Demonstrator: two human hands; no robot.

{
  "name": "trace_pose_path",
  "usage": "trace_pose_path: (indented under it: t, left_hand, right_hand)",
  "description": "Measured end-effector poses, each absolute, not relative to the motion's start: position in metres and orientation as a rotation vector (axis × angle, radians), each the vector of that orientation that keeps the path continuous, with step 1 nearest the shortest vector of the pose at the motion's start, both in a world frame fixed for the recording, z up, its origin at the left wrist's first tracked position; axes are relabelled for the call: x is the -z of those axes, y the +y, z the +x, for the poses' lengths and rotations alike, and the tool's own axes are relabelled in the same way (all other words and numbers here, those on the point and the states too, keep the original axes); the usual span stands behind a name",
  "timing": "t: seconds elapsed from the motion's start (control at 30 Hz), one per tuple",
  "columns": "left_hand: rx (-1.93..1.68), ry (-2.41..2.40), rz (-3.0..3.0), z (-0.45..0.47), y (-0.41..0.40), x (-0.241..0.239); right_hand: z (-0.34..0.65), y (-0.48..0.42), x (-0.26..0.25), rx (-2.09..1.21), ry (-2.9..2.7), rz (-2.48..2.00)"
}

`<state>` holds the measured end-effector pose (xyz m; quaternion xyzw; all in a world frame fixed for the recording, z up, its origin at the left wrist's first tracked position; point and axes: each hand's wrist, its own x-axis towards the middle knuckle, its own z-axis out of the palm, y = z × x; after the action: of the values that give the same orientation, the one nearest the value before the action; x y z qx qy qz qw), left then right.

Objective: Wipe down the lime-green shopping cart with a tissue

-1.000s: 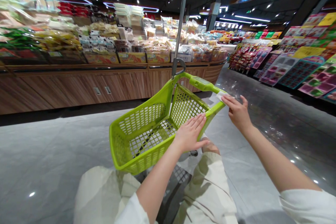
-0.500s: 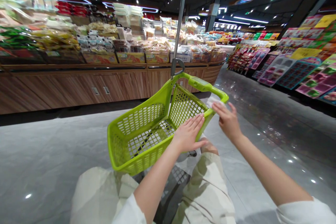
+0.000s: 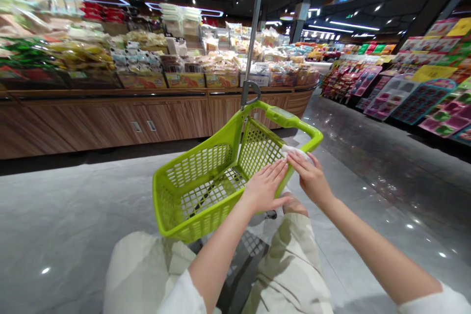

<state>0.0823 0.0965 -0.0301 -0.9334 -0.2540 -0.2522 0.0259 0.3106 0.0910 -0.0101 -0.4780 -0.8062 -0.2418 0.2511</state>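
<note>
A green plastic shopping cart [image 3: 200, 225] with a latticed basket stands right before my knees, its handle at the right. My left hand [image 3: 265, 187] lies flat on the near rim of the basket, fingers stretched out and nothing held. Just to its right, my right hand [image 3: 311, 176] presses a white wipe [image 3: 292, 151] against the rim near the handle. The wipe is partly hidden under the fingers, whose tips are close to those of my left hand. A grey pole [image 3: 254, 29] rises at the cart's far side.
Behind the cart runs a wood-panelled display counter [image 3: 176, 117] piled with packaged food. At the right, slanted racks [image 3: 401, 93] hold colourful packs along a shiny grey aisle floor [image 3: 353, 157]. My knees [image 3: 136, 270] flank the cart's near side.
My right hand has moved left and slightly down along the rim with the white wipe, closer to my left hand. The left hand stays in place on the rim.
</note>
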Motion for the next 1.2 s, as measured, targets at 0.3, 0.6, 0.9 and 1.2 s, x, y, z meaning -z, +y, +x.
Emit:
trace_pose_path:
  t: [0.3, 0.6, 0.9, 1.2]
  left_hand:
    - [0.794, -0.817, -2.870, 0.083, 0.096, 0.029]
    - [0.732, -0.828, -2.852, 0.083, 0.097, 0.031]
    - [0.718, -0.807, -2.837, 0.082, 0.097, 0.031]
    - [0.731, -0.824, -2.823, 0.084, 0.097, 0.032]
  right_hand:
    - [0.334, 0.104, -0.003, 0.690, -1.971, -1.456]
    - [0.354, 0.113, -0.014, 0.690, -2.000, -1.430]
    - [0.332, 0.098, -0.001, 0.663, -2.246, -1.263]
    - [0.315, 0.093, 0.004, 0.674, -2.154, -1.320]
